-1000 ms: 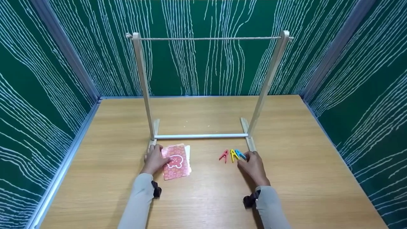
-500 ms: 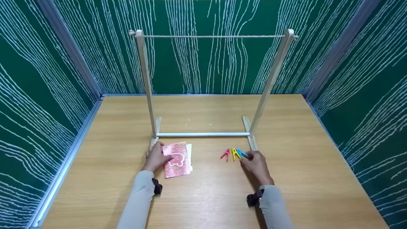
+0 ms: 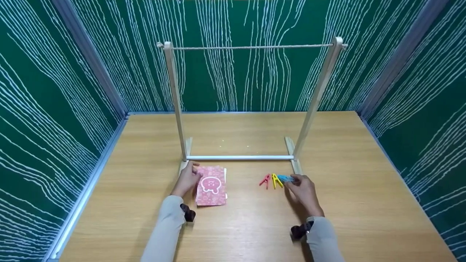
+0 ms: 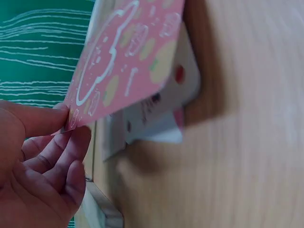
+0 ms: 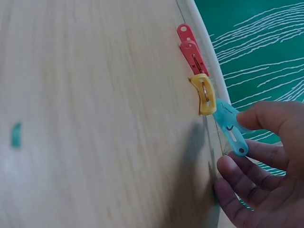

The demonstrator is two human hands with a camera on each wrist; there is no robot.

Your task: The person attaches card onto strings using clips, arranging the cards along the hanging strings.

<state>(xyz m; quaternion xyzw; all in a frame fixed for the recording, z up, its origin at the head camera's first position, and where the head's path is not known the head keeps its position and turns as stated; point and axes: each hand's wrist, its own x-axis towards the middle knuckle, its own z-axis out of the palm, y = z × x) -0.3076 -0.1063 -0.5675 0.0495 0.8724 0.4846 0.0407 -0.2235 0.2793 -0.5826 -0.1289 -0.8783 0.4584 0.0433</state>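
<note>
A: Head view 1st, clock centred on mid-frame. How far along are we?

B: V. early, I'd judge. Pink card (image 3: 212, 193) is down at approx 7 o'clock on the table (image 3: 262, 229), w/ the left hand (image 3: 186, 181) at its 9-10 o'clock edge. Red clip (image 3: 267, 178), yellow clip (image 3: 275, 178) and blue clip (image 3: 285, 178) sit in a row around 5 o'clock; the right hand (image 3: 305, 191) is at 4, on the blue one.

A: And up at 12 o'clock?

B: Just the cord (image 3: 251, 47), tied across btwn the two posts (image 3: 177, 102). No card or clip on it, so nothing's done up there.

A: OK, left wrist view. Fingers?

B: Grasping: thumb over the pink card's corner, fingertips under, pinch at approx 8 o'clock. Card's tilted, near edge raised; lower cards (image 4: 186, 90) fan out on its 5 o'clock side (can't tell how many, or if the far edge touches them).

A: So one card in hand, the rest not.

B: Yep. The lower cards count as left over, AFAICT.

A: Right wrist view?

B: Also grasping: thumb and index pinch the blue clip at 3 o'clock; other fingers are bent, holding nothing. Can't tell how hard it's being squeezed. Yellow's at 2, red at 1, neither in the fingers.

A: Tally, then?

B: Done: one card, one clip pinched. Left: two clips, the other cards, and anything at cord height.
</note>
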